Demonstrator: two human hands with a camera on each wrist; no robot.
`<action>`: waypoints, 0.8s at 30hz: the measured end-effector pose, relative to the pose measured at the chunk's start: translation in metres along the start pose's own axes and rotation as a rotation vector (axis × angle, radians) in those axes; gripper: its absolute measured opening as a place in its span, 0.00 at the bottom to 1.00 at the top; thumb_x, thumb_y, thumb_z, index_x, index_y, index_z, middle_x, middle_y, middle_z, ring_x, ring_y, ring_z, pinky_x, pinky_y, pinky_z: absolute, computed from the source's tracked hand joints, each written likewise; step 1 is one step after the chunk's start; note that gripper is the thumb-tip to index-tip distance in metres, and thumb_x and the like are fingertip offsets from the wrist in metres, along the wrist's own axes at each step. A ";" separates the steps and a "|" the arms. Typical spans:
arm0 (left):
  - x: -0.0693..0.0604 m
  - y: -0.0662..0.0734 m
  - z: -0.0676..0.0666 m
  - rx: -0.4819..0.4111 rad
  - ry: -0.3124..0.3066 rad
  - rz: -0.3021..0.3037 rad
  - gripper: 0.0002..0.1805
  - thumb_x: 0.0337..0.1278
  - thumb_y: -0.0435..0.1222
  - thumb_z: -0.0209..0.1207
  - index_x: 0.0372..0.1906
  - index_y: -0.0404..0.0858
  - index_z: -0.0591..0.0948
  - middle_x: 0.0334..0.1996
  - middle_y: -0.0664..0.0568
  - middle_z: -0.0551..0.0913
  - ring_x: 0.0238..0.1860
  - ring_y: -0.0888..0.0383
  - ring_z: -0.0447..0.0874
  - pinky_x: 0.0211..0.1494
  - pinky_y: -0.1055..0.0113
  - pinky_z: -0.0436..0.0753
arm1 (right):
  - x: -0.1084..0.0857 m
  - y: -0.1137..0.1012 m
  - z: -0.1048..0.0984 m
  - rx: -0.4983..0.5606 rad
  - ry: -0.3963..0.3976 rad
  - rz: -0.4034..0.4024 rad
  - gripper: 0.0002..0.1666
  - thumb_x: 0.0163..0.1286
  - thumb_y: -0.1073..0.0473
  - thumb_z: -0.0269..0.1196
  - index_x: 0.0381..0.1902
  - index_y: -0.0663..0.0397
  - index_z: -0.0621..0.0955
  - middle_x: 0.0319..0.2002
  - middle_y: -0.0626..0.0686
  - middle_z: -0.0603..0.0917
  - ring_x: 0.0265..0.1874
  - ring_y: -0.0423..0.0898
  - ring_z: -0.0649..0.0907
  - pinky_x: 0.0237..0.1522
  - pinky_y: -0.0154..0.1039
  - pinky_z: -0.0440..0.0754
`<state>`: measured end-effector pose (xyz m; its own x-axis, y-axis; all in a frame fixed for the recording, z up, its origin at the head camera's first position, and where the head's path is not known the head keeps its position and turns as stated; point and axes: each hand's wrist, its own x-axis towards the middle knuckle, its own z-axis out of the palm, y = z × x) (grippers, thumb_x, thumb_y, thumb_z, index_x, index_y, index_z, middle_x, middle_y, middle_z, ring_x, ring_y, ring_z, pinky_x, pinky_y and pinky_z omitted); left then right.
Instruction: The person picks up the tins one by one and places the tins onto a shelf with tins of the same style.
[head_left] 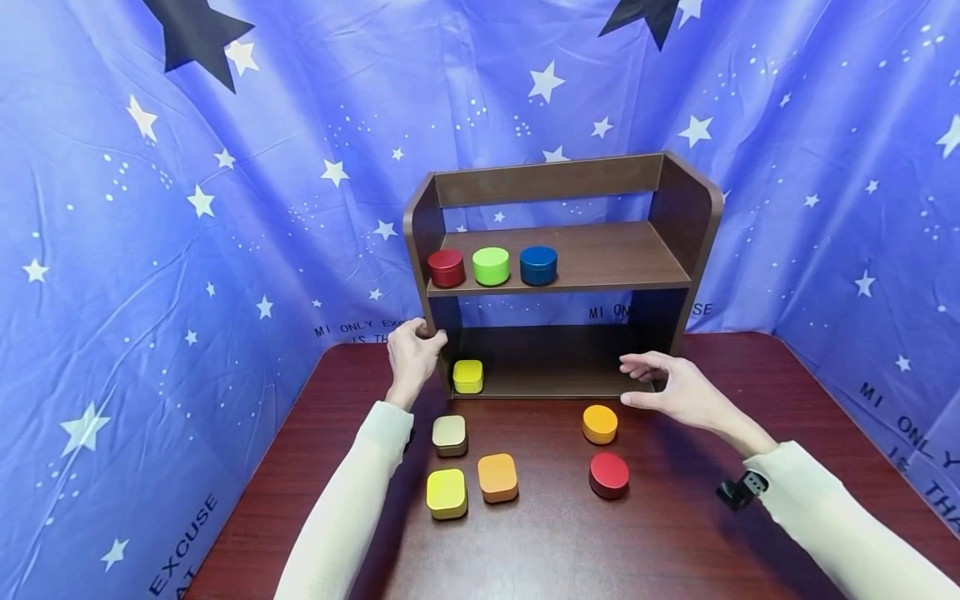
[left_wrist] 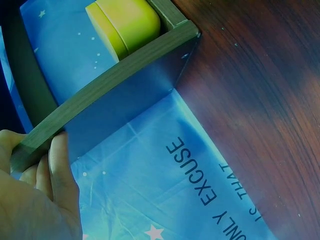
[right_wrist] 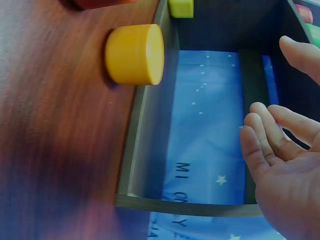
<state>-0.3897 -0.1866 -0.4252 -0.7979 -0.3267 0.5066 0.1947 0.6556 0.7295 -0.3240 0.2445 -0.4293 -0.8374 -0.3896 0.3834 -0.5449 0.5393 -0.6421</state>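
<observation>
A dark brown two-tier wooden shelf [head_left: 558, 362] stands on the table. My left hand [head_left: 414, 357] grips the front edge of its left side panel [left_wrist: 107, 85], thumb on one face and fingers on the other. By the shelf's right side, my right hand [head_left: 678, 390] is held with fingers extended and thumb apart, holding nothing. Below that hand lie a round yellow-orange tin [head_left: 600, 424] and a round red tin [head_left: 609, 476]. A square yellow tin [head_left: 468, 377] sits at the left end of the lower shelf.
Dark red [head_left: 446, 268], green [head_left: 491, 266] and blue [head_left: 538, 265] round tins line the upper shelf. On the table [head_left: 540, 550] at front left are square beige [head_left: 449, 435], yellow [head_left: 447, 493] and orange [head_left: 498, 477] tins. A starry blue curtain [head_left: 300, 167] surrounds the table.
</observation>
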 end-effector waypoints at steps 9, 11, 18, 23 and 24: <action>0.002 -0.002 0.000 0.013 -0.005 0.005 0.10 0.54 0.39 0.73 0.25 0.39 0.85 0.30 0.44 0.91 0.36 0.43 0.87 0.38 0.56 0.77 | -0.007 0.016 0.012 -0.030 -0.042 0.075 0.36 0.64 0.58 0.80 0.67 0.65 0.82 0.55 0.64 0.92 0.47 0.33 0.85 0.53 0.36 0.86; 0.001 -0.001 0.000 0.010 -0.005 0.006 0.10 0.54 0.39 0.73 0.25 0.39 0.85 0.30 0.44 0.91 0.36 0.43 0.87 0.38 0.57 0.76 | -0.009 0.019 0.014 -0.041 -0.048 0.085 0.37 0.64 0.57 0.80 0.67 0.65 0.82 0.55 0.64 0.91 0.48 0.44 0.88 0.54 0.34 0.86; 0.001 0.000 -0.002 0.002 0.000 0.006 0.09 0.55 0.39 0.73 0.26 0.39 0.86 0.31 0.44 0.92 0.37 0.43 0.88 0.39 0.55 0.78 | -0.013 0.034 0.024 -0.052 -0.054 0.102 0.38 0.62 0.56 0.81 0.67 0.66 0.82 0.55 0.63 0.91 0.50 0.58 0.86 0.54 0.33 0.84; 0.000 0.000 0.000 0.005 -0.003 0.001 0.10 0.55 0.39 0.73 0.26 0.39 0.86 0.31 0.44 0.92 0.37 0.43 0.88 0.40 0.54 0.79 | -0.016 0.041 0.032 -0.018 -0.073 0.117 0.40 0.62 0.55 0.81 0.68 0.68 0.81 0.56 0.64 0.90 0.50 0.58 0.86 0.55 0.36 0.85; 0.000 0.000 0.000 0.006 -0.005 -0.001 0.10 0.54 0.39 0.73 0.26 0.39 0.86 0.31 0.44 0.92 0.37 0.43 0.88 0.40 0.54 0.79 | -0.016 0.042 0.033 -0.012 -0.076 0.118 0.40 0.63 0.55 0.81 0.68 0.68 0.81 0.56 0.64 0.90 0.50 0.58 0.86 0.55 0.37 0.86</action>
<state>-0.3898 -0.1867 -0.4245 -0.8009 -0.3237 0.5038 0.1907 0.6598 0.7269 -0.3316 0.2487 -0.4842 -0.8903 -0.3781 0.2537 -0.4434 0.5935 -0.6717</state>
